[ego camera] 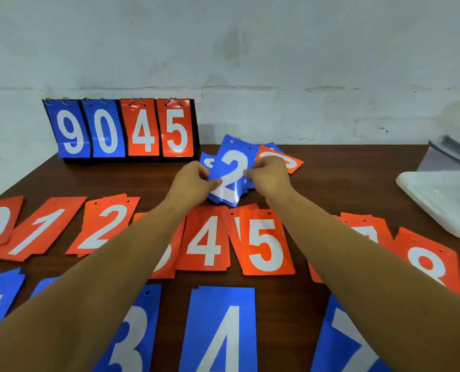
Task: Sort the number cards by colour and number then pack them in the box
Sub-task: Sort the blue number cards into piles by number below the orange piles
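Head view, step in hand: sorting is under way, nothing looks packed yet.
Head view, hands: the left hand [194, 181] pinches the left edge of the blue 2 card [232, 170] and the right hand [270, 175] pinches its right edge; more blue cards seem to sit behind it, how many I cannot tell.
Head view, card's place: it is lifted and tilted over the unsorted heap [290, 162] at the far middle of the table [344, 183].
Head view, sorted so far: an orange row [207, 240] runs 0 to 8 across the middle, and a blue row [220, 331] showing 3, 4 and 7 lies nearest the person.
Head view, next move: probably bring the 2 back to the blue row left of the 3, a spot the left forearm hides.
Head view, box: the white box [438, 200] sits at the right, well apart from the hands.
Head view, edges: the scoreboard stand [121, 127] stands far left against the wall; the heap lies just beside it.
Head view, open room: bare table shows between heap and box; rows are tightly overlapped, so a careless drop could shift neighbours.
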Demonstrator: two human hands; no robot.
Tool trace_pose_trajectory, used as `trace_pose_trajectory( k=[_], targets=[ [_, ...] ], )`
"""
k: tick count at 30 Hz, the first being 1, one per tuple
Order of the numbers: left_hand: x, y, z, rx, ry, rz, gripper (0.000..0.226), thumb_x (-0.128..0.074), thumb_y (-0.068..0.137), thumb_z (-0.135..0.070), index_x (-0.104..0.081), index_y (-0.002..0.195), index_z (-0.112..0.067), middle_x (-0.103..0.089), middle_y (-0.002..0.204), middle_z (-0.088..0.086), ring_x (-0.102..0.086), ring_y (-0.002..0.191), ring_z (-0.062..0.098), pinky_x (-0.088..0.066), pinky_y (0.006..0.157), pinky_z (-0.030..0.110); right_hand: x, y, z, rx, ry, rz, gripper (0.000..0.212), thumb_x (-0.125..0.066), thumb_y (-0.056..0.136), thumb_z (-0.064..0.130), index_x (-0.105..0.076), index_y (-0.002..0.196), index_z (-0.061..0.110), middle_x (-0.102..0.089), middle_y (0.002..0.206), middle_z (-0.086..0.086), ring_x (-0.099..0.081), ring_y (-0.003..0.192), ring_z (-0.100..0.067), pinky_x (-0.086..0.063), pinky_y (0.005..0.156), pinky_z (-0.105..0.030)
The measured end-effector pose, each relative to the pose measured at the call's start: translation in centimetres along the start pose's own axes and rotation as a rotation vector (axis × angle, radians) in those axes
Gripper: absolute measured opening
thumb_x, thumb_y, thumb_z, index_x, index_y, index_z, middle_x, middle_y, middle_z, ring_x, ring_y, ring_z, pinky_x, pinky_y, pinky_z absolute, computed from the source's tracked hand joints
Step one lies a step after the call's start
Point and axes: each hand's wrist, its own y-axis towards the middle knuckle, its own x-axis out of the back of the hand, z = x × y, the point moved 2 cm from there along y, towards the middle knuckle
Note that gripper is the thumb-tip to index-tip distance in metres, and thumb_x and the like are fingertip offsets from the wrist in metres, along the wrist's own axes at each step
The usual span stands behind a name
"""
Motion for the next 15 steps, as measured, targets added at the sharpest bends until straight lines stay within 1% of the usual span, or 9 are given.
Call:
trace_pose_trajectory(
  k=[1, 2, 4, 6, 8, 9, 12, 13, 15],
  targets=[
    [0.7, -0.1, -0.1, 0.030, -0.139, -0.026, 0.021, -0.071, 0.087, -0.024, -0.054, 0.091, -0.013, -0.060, 0.097, 0.002, -0.058, 0.097, 0.019, -0.047, 0.066, 0.027, 0.3, -0.3, 0.6, 0.015, 0.090, 0.025, 0.014, -0.068, 0.085, 0.008, -0.064, 0.076, -0.001, -0.058, 0.070, -0.012, -0.051, 0.065, -0.018, -0.045, 0.063, -0.034],
    [1.4, -0.1, 0.0, 0.064, -0.235, -0.053, 0.020, -0.069, 0.089, -0.023, -0.052, 0.092, -0.013, -0.060, 0.100, 0.003, -0.059, 0.097, 0.017, -0.047, 0.064, 0.026, 0.4, -0.6, 1.0, 0.016, 0.173, 0.059, 0.016, -0.066, 0.088, 0.012, -0.064, 0.075, 0.004, -0.061, 0.072, -0.011, -0.051, 0.064, -0.017, -0.045, 0.063, -0.034],
    [3.0, -0.1, 0.7, 0.120, -0.347, -0.131, 0.021, -0.067, 0.091, -0.022, -0.052, 0.103, -0.012, -0.061, 0.109, 0.005, -0.060, 0.101, 0.017, -0.050, 0.065, 0.025, 0.3, -0.8, 1.6, 0.023, 0.208, 0.089, 0.020, -0.059, 0.093, 0.020, -0.067, 0.085, 0.003, -0.069, 0.084, -0.014, -0.059, 0.067, -0.019, -0.052, 0.066, -0.035],
    [4.4, -0.2, 1.9, 0.156, -0.385, -0.195, 0.028, -0.066, 0.092, -0.022, -0.055, 0.114, -0.009, -0.063, 0.115, 0.007, -0.063, 0.105, 0.019, -0.054, 0.073, 0.030, -0.2, -0.7, 1.7, 0.158, -0.054, 0.056, 0.026, -0.056, 0.094, 0.021, -0.067, 0.094, -0.002, -0.070, 0.091, -0.016, -0.066, 0.079, -0.026, -0.054, 0.074, -0.040],
    [5.4, -0.3, 3.4, 0.190, -0.390, -0.225, 0.029, -0.065, 0.092, -0.019, -0.058, 0.117, -0.007, -0.065, 0.117, 0.010, -0.065, 0.104, 0.023, -0.056, 0.078, 0.035, -1.5, -1.0, 1.5, 0.307, -0.358, 0.135, 0.027, -0.060, 0.092, 0.025, -0.066, 0.102, 0.001, -0.068, 0.100, -0.012, -0.063, 0.094, -0.026, -0.052, 0.081, -0.038],
    [5.8, -0.3, 4.2, 0.207, -0.395, -0.237, 0.027, -0.065, 0.092, -0.018, -0.059, 0.115, -0.007, -0.065, 0.117, 0.011, -0.065, 0.103, 0.024, -0.056, 0.077, 0.035, -2.2, -1.4, 1.5, 0.354, -0.471, 0.207, 0.033, -0.062, 0.091, 0.032, -0.064, 0.108, 0.003, -0.066, 0.107, -0.010, -0.060, 0.100, -0.024, -0.049, 0.084, -0.037],
    [6.8, -0.6, 5.7, 0.248, -0.351, -0.257, 0.027, -0.066, 0.091, -0.019, -0.058, 0.115, -0.010, -0.064, 0.116, 0.007, -0.064, 0.100, 0.021, -0.056, 0.073, 0.033, -4.6, -2.0, 1.3, 0.405, -0.661, 0.378, 0.058, -0.066, 0.085, 0.052, -0.059, 0.120, 0.007, -0.059, 0.121, -0.009, -0.055, 0.110, -0.024, -0.048, 0.092, -0.038],
    [7.0, -0.6, 6.1, 0.260, -0.338, -0.252, 0.029, -0.067, 0.091, -0.020, -0.057, 0.116, -0.011, -0.063, 0.115, 0.006, -0.063, 0.101, 0.020, -0.057, 0.075, 0.035, -5.1, -2.0, 1.3, 0.403, -0.690, 0.391, 0.060, -0.065, 0.084, 0.054, -0.058, 0.121, 0.007, -0.059, 0.122, -0.010, -0.055, 0.111, -0.025, -0.048, 0.093, -0.039],
    [7.3, -0.7, 6.5, 0.282, -0.337, -0.242, 0.031, -0.067, 0.090, -0.021, -0.056, 0.118, -0.012, -0.062, 0.114, 0.005, -0.063, 0.103, 0.020, -0.057, 0.081, 0.039, -5.7, -1.9, 1.4, 0.435, -0.750, 0.364, 0.050, -0.062, 0.089, 0.047, -0.059, 0.119, 0.008, -0.061, 0.117, -0.010, -0.056, 0.108, -0.025, -0.049, 0.091, -0.039]
  ],
)
